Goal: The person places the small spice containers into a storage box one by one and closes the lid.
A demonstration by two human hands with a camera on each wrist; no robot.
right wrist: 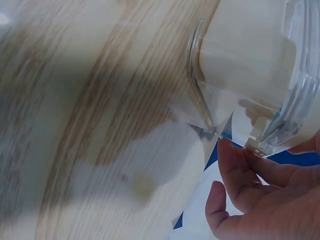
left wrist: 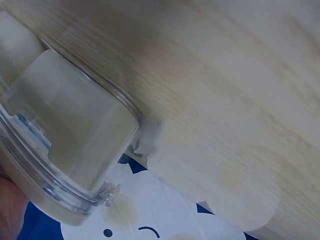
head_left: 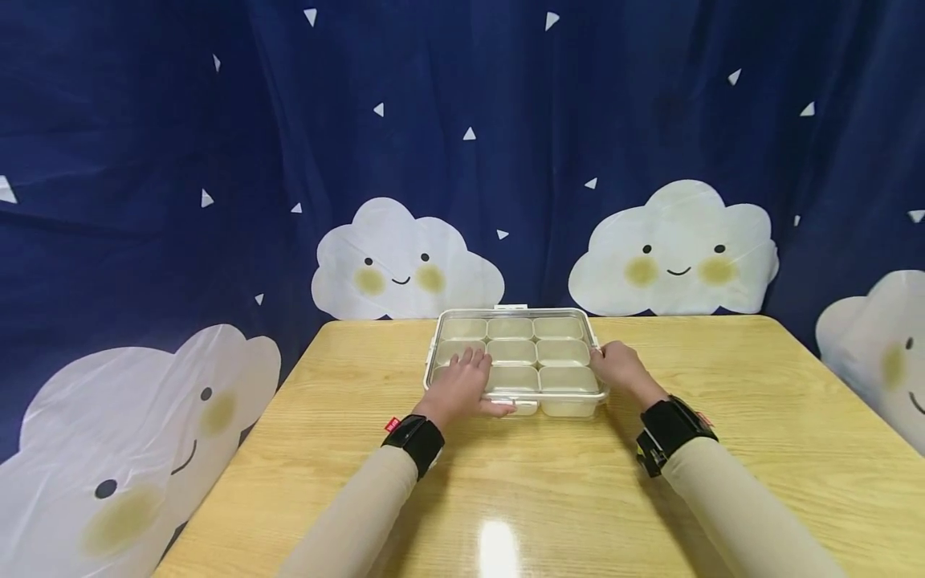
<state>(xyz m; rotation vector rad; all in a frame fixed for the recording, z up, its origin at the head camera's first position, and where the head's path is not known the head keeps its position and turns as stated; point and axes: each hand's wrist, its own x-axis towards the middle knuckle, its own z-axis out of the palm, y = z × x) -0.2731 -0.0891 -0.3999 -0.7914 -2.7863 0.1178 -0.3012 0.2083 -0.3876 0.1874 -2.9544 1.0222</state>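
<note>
A clear lidded container (head_left: 594, 345) with several cream compartments sits at the far middle of the wooden table (head_left: 506, 490). My left hand (head_left: 466, 377) lies flat on the near left part of its lid, fingers spread, thumb along the front rim by the latch. My right hand (head_left: 614, 365) holds the container's right edge with curled fingers. The right wrist view shows my right hand (right wrist: 260, 195) with a fingertip touching the rim at a corner of the container (right wrist: 250, 55). In the left wrist view the container (left wrist: 70, 130) fills the left side, seen from low down.
A dark blue curtain (head_left: 462, 120) printed with smiling white clouds hangs behind and around the table. Bare tabletop stretches left, right and in front of the container. Black bands sit on both wrists over beige sleeves.
</note>
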